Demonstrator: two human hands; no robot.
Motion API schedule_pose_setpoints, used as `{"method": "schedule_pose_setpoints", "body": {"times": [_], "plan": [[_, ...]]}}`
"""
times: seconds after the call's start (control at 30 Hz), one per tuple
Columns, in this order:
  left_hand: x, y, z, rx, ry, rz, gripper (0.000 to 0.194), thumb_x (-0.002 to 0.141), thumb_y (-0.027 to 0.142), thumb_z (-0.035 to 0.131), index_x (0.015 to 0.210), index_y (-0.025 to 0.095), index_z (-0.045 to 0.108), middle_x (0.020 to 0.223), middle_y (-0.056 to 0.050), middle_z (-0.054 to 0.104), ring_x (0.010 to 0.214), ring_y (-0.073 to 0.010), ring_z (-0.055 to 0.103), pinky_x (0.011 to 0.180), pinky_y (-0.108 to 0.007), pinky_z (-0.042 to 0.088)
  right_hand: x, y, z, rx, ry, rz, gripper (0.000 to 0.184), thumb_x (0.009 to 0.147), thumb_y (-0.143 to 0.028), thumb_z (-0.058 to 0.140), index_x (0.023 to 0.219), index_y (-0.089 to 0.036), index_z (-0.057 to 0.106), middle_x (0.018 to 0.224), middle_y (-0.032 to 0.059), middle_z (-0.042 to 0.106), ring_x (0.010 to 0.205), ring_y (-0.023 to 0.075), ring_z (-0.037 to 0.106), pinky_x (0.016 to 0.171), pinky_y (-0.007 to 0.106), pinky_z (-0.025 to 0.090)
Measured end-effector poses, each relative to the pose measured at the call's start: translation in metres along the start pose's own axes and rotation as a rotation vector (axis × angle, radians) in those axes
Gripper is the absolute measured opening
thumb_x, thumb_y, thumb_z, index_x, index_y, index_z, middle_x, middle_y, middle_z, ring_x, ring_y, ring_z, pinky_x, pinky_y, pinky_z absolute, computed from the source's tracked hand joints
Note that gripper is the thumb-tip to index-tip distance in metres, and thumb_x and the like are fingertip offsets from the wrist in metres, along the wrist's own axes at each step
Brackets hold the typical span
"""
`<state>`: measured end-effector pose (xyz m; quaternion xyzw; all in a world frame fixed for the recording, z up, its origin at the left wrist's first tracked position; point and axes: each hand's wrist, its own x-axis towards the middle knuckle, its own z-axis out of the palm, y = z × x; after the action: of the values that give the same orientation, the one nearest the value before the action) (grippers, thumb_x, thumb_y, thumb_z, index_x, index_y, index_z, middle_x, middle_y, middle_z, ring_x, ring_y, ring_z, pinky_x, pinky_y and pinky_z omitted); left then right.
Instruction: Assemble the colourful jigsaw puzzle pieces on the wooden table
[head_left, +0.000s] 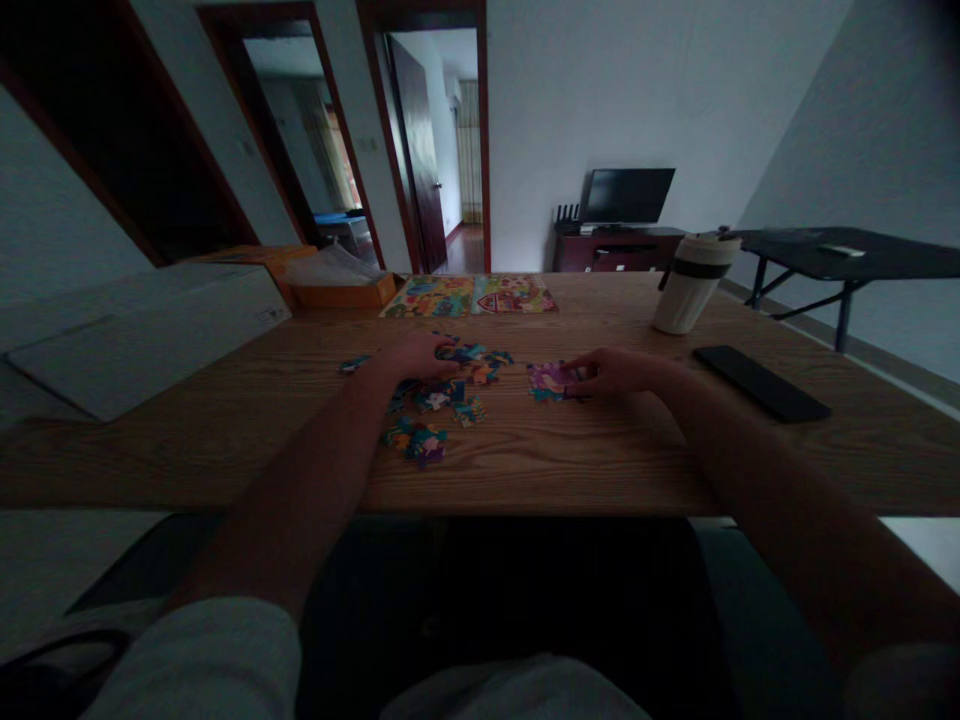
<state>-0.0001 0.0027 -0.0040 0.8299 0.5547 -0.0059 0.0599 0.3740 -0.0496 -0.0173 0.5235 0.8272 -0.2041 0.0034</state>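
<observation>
Wooden table (pixel 600 465), with a printed puzzle picture (pixel 469 296) at its far side. My hands are apart — left hand (pixel 418 358) curled over loose jigsaw pieces (pixel 424 442), right hand (pixel 616 372) pinching the edge of a joined pink-and-teal section (pixel 551 380) — fingertips low, keeping it flat on the wood.

This is a room in a home, most likely a flat. A TV (pixel 628 196) and a router (pixel 568 214) sit on a dark cabinet (pixel 615 250) against a plain white wall. Open doorways (pixel 431 140) lead to other rooms, with curtains (pixel 469 150) at a far window. A wooden table (pixel 570 470) and a folding table (pixel 847 255) furnish the room.
</observation>
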Motion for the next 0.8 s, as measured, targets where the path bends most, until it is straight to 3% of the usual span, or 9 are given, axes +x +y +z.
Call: {"method": "schedule_pose_setpoints", "body": {"times": [0.17,0.3,0.4,0.53,0.67,0.8], "plan": [[0.001,0.003,0.002,0.027,-0.022,0.029,0.055,0.087,0.052,0.064,0.135,0.024,0.066,0.134,-0.009,0.067,0.113,-0.0265,0.065,0.094,-0.032,0.048,0.003,0.005,0.002,0.029,-0.01,0.0,0.079,0.084,-0.068,0.063,0.148,-0.022,0.056,0.095,0.0077,0.077,0.086,0.0262,0.07,0.075,0.035,0.051],[-0.007,0.0,-0.009,-0.022,0.017,0.0,0.036,0.093,0.042,0.059,0.123,0.027,0.073,0.119,-0.004,0.075,0.101,-0.0212,0.068,0.085,-0.028,0.049,0.005,0.008,0.003,0.061,-0.009,-0.013,0.079,0.083,-0.068,0.065,0.147,-0.024,0.057,0.1,0.0072,0.078,0.092,0.0269,0.07,0.08,0.035,0.052],[-0.015,-0.011,-0.02,-0.054,0.033,-0.044,0.038,0.091,0.044,0.061,0.122,0.026,0.072,0.117,-0.004,0.075,0.096,-0.0211,0.069,0.083,-0.028,0.051,0.004,0.007,0.001,0.046,-0.02,0.003,0.083,0.08,-0.071,0.066,0.147,-0.024,0.057,0.099,0.0077,0.078,0.091,0.028,0.071,0.08,0.036,0.052],[-0.023,-0.04,-0.033,-0.109,-0.088,-0.16,0.051,0.083,0.046,0.07,0.127,0.022,0.069,0.122,-0.005,0.073,0.102,-0.0233,0.069,0.085,-0.026,0.051,0.001,0.008,-0.001,0.052,-0.023,0.009,0.08,0.08,-0.07,0.067,0.146,-0.025,0.059,0.098,0.0077,0.078,0.091,0.0286,0.071,0.081,0.037,0.052],[-0.027,-0.062,-0.038,-0.105,0.054,-0.365,0.06,0.083,0.053,0.068,0.134,0.021,0.064,0.135,-0.01,0.066,0.114,-0.0301,0.066,0.091,-0.033,0.052,0.0,0.014,-0.003,0.055,-0.016,0.01,0.078,0.079,-0.069,0.068,0.143,-0.026,0.061,0.097,0.0073,0.078,0.09,0.0286,0.071,0.08,0.038,0.052],[-0.021,-0.063,-0.031,-0.084,0.026,-0.374,0.054,0.086,0.052,0.066,0.132,0.023,0.065,0.14,-0.012,0.063,0.122,-0.0335,0.062,0.095,-0.037,0.052,0.0,0.023,-0.004,0.059,-0.028,0.022,0.078,0.078,-0.069,0.068,0.144,-0.027,0.061,0.1,0.0069,0.078,0.091,0.0284,0.071,0.081,0.037,0.052]]}}
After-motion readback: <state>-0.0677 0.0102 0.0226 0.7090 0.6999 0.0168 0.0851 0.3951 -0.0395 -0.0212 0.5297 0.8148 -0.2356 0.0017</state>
